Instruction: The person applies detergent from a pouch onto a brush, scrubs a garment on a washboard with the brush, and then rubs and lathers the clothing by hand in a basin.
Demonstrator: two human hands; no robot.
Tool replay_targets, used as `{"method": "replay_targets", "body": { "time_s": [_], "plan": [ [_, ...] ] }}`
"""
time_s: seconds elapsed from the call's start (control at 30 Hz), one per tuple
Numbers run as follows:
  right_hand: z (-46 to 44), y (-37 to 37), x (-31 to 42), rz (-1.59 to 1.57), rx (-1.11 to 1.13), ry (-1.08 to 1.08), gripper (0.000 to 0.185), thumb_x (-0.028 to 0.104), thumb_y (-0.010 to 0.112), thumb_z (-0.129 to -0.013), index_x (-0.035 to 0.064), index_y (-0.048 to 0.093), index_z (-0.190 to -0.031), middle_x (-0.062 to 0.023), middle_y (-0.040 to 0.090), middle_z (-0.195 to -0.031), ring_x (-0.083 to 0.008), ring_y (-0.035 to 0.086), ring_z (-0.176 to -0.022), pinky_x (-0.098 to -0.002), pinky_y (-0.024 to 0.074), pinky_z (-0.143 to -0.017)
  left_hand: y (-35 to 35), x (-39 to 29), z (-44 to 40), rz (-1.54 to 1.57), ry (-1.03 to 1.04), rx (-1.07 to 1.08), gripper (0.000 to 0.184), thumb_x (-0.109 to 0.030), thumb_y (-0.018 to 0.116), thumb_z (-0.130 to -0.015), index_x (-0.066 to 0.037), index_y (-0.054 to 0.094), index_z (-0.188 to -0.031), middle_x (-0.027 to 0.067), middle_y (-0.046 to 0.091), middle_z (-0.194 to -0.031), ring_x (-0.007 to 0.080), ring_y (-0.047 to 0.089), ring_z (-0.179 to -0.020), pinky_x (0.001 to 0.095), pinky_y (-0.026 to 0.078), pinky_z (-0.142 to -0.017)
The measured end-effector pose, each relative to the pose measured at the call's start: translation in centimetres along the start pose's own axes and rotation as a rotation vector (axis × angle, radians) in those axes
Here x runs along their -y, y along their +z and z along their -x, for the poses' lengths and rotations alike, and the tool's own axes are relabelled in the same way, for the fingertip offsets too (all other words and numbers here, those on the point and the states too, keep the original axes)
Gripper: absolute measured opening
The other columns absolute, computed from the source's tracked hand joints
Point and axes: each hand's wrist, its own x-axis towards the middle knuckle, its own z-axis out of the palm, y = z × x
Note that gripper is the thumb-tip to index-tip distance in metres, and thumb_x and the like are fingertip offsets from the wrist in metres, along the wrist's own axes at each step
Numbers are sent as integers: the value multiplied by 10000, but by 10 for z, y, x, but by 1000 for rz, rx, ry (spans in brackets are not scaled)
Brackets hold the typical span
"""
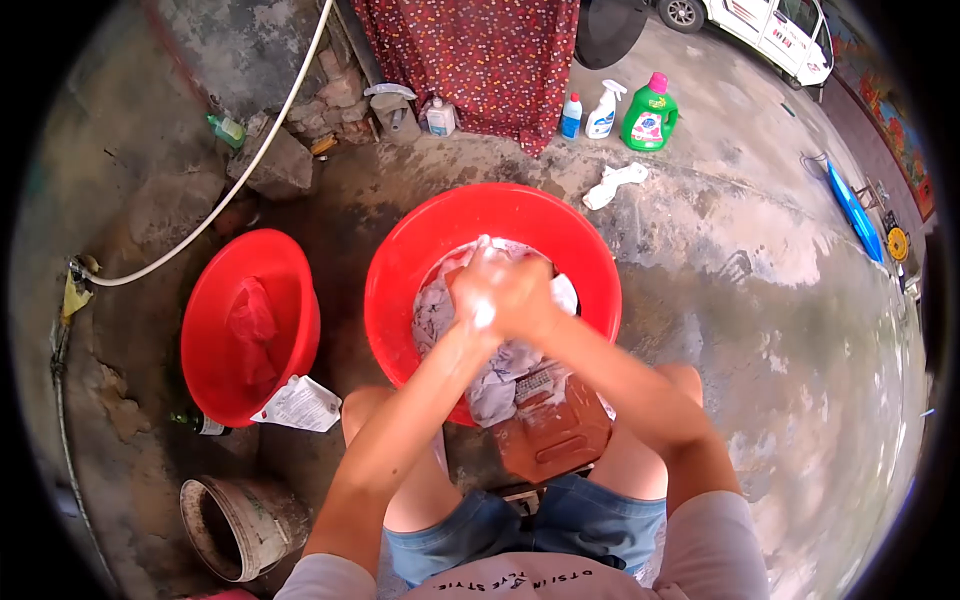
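My left hand (476,292) and my right hand (525,290) are pressed together above the large red basin (590,250). Both are blurred and streaked with white suds. Their fingers look closed around each other; whatever lies between them, if anything, is hidden. Below them, wet grey-white patterned clothes (432,308) lie in the basin. Part of the clothing (492,400) drapes over a brown washboard (555,430), which leans on the basin's near side between my knees.
A smaller red basin (200,330) with a red cloth (253,325) stands left, beside a white packet (300,405). A dirty bucket (255,525) lies lower left. Ahead are a green detergent bottle (650,115), a spray bottle (604,110) and a white brush-like item (614,185).
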Motion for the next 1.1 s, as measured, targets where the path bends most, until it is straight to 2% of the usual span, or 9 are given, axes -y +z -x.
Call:
{"method": "replay_targets", "body": {
  "time_s": [0.13, 0.2, 0.23, 0.3, 0.5, 0.63, 0.73, 0.8, 1.1],
  "plan": [
    [-8, 2, 0, 43, -15, 425, 270, 266, 563, -792, 136, 510, -562, -26, 522, -531, -185, 525, -439, -313, 428, -410, 44, -13, -4, 222, -105, -361, 263, -335, 447, -899, -104, 560, -847, 18, 536, -715, 114, 526, -668, 263, 445, -633],
    [5, 8, 20, -54, -39, 111, 275, 281, 600, -763, 146, 512, -540, -17, 512, -502, -182, 519, -410, -304, 409, -365, -65, 25, -38, 629, -325, 412, 228, -307, 493, -874, -114, 555, -768, 38, 484, -576, 135, 501, -529, 303, 461, -586],
    [9, 9, 22, -102, -69, 33, 271, 285, 600, -762, 149, 515, -544, -15, 515, -507, -181, 520, -412, -303, 402, -355, -67, 43, -34, 692, -304, 205, 200, -270, 515, -860, -112, 565, -749, 46, 445, -505, 146, 478, -460, 323, 483, -585],
    [8, 7, -6, -57, -120, 21, 277, 298, 589, -768, 146, 522, -545, -8, 498, -485, -178, 504, -385, -301, 380, -325, 1, 28, -15, 362, -205, -308, 208, -290, 510, -866, -130, 570, -746, 38, 437, -506, 145, 469, -460, 307, 480, -602],
    [5, -11, 33, -211, 491, 397, 155, 218, 537, -780, 79, 588, -827, -108, 569, -987, -220, 549, -911, -310, 444, -737, -36, 23, -19, 581, -266, 163, 231, -327, 455, -890, -119, 546, -847, 16, 526, -753, 136, 529, -695, 300, 478, -667],
    [8, -10, -14, -81, 317, 192, 96, 144, 516, -774, 130, 584, -841, -29, 584, -818, -128, 570, -721, -246, 448, -549, 22, 2, -3, 269, -289, -351, 284, -338, 399, -914, -110, 536, -1014, 15, 572, -999, 128, 550, -925, 321, 476, -798],
    [1, 3, 6, -34, -89, 208, 203, 248, 591, -760, 159, 579, -578, -13, 525, -507, -152, 540, -447, -294, 425, -372, -13, 27, -11, 539, -36, 199, 261, -377, 466, -870, -130, 536, -917, 37, 557, -806, 136, 532, -702, 302, 462, -638],
    [14, 6, 28, -88, 4, 118, 114, 240, 646, -630, 151, 607, -689, -8, 537, -585, -162, 532, -469, -296, 424, -401, 13, -1, 0, 322, -264, -413, 234, -365, 440, -880, -161, 476, -772, -31, 462, -665, 98, 502, -650, 269, 430, -542],
    [16, 8, 10, -88, -68, 112, 113, 232, 684, -651, 136, 623, -650, -41, 592, -599, -192, 568, -491, -318, 443, -411, -16, 28, 2, 472, -155, -7, 281, -303, 402, -910, -75, 529, -1016, 41, 565, -883, 158, 555, -787, 287, 459, -685]
  ]
}}
